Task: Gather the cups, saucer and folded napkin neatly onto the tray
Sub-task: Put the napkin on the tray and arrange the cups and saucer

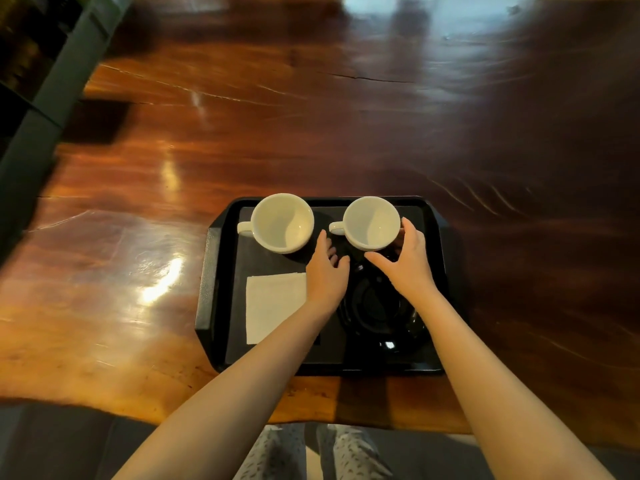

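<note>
A black tray (214,271) lies on the wooden table in front of me. Two white cups stand upright at its far side, handles to the left: the left cup (282,223) and the right cup (372,223). A white folded napkin (273,306) lies flat at the tray's near left. A black saucer (381,310) sits at the near right. My right hand (408,258) curls around the right cup's near right side, thumb and fingers on its wall. My left hand (327,268) rests flat on the tray between the cups, fingers spread, holding nothing.
The glossy dark wooden table (311,116) stretches far and to both sides of the tray. A grey upright frame (52,84) stands at the far left beside the table. The table's near edge runs just below the tray, above my lap.
</note>
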`<state>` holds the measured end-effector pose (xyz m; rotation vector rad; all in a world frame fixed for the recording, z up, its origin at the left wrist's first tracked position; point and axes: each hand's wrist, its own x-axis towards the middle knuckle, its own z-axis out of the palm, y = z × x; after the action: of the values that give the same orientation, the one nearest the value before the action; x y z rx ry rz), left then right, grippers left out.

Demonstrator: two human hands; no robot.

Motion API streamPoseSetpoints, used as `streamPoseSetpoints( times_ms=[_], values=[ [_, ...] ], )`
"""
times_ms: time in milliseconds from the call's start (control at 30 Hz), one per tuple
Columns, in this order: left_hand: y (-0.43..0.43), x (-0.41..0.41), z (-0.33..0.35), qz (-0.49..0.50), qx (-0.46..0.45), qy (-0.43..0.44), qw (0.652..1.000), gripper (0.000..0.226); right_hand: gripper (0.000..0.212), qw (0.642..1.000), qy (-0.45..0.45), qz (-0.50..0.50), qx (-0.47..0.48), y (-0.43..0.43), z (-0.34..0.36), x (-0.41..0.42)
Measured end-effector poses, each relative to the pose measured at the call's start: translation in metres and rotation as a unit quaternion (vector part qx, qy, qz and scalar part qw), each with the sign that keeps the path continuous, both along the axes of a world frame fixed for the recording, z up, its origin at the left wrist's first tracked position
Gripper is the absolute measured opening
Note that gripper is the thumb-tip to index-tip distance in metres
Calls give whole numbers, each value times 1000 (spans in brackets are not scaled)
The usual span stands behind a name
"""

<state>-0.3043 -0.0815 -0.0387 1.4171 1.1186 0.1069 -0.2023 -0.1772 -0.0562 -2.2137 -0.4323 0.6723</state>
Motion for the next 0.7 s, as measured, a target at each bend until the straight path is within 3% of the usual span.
streamPoseSetpoints(
  times_ms=[100,167,300,700],
  values=[
    [-11,-26,3,-91,51,46,993,59,46,996,-57,33,-67,-25,4,-1],
    [-15,-39,2,-147,74,86,983,55,36,994,-60,28,-92,-41,5,-6],
    [-19,-45,-1,-192,97,117,969,46,32,992,-69,-4,-104,-48,5,-15],
    [-15,-59,-1,-180,114,137,967,45,32,998,-20,-16,-60,-46,5,-27]
  ],
)
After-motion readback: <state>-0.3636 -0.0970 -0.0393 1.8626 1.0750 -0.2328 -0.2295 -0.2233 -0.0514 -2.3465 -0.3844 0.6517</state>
